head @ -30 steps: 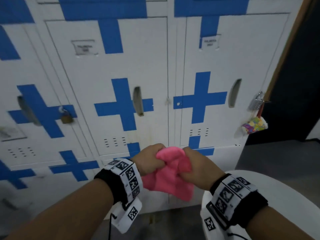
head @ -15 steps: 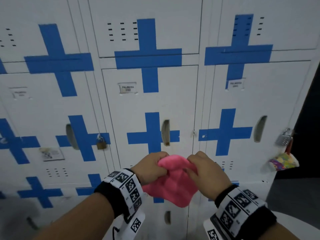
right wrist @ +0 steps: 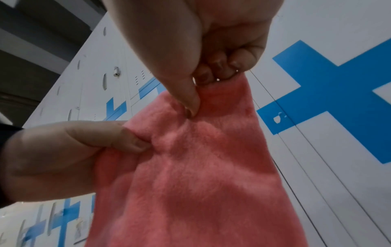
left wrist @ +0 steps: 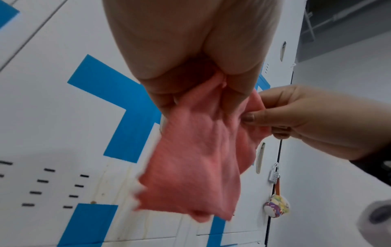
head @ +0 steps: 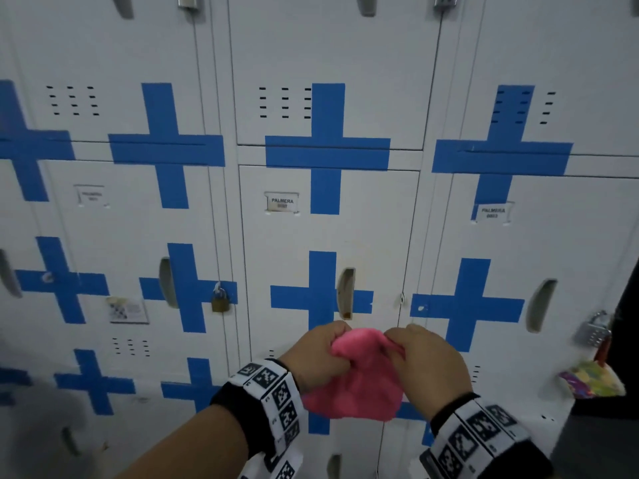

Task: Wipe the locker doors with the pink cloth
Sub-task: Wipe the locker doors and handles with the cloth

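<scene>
Two hands hold one pink cloth in front of a bank of white locker doors marked with blue tape crosses. The left hand has its fingers curled around the cloth's upper left edge; the right hand pinches the upper right edge between thumb and fingertips. The cloth hangs between them, its top edge bunched and running left to right, its long axis pointing down, with the ragged lower edge free. It hangs before the middle door, below that door's handle slot, and whether it touches the metal cannot be told.

Three name labels show across the middle row, one to a door. Two padlocks are plain in this row: a brass padlock on the left door's edge and a silver combination padlock at the far right edge, with a multicoloured pouch dangling beneath it. Both wrists wear black bands with square-patterned markers.
</scene>
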`<state>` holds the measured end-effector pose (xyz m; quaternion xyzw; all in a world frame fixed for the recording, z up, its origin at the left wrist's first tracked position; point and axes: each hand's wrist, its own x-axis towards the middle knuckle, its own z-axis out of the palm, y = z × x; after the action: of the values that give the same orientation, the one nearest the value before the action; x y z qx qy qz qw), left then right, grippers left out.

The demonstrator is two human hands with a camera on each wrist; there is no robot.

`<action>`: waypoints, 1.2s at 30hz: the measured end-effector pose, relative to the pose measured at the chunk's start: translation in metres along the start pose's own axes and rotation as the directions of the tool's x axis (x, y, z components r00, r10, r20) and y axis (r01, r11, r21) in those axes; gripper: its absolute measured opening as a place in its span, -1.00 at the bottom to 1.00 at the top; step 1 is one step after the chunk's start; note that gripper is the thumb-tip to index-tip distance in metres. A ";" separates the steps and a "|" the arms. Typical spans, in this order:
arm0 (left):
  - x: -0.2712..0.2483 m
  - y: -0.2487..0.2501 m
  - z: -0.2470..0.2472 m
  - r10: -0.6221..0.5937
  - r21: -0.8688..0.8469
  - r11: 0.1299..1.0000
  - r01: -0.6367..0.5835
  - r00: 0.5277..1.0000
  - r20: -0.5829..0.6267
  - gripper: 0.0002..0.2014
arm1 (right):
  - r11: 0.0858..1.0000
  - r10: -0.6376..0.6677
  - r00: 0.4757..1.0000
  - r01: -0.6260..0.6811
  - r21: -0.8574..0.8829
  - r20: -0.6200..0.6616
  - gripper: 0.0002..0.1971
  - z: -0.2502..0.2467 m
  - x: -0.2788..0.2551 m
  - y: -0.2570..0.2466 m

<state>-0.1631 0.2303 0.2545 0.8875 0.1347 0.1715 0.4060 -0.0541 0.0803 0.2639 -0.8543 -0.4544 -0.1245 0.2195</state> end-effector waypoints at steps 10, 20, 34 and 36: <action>0.033 -0.017 -0.047 0.194 0.275 0.951 -0.139 0.964 -0.181 -0.79 | 0.988 0.136 0.983 -0.124 0.096 -0.126 -0.73 -0.011 0.034 0.001; 0.059 -0.031 -0.081 0.498 0.767 0.641 -0.015 0.768 -0.402 -0.50 | 0.863 0.281 0.934 -0.147 0.483 -0.219 -0.52 -0.012 0.063 -0.002; 0.089 -0.051 -0.071 0.504 0.876 0.467 0.117 0.779 -0.373 -0.20 | 0.926 0.124 0.901 0.045 0.374 -0.416 -0.41 0.007 0.090 0.000; 0.094 -0.054 -0.071 0.496 0.872 0.472 0.129 0.779 -0.384 -0.21 | 0.941 0.076 0.905 0.074 0.330 -0.420 -0.38 0.011 0.091 0.001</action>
<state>-0.1123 0.3476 0.2749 0.8745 0.2183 0.3932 -0.1818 -0.0021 0.1508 0.2920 -0.7561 -0.4094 -0.2281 0.4568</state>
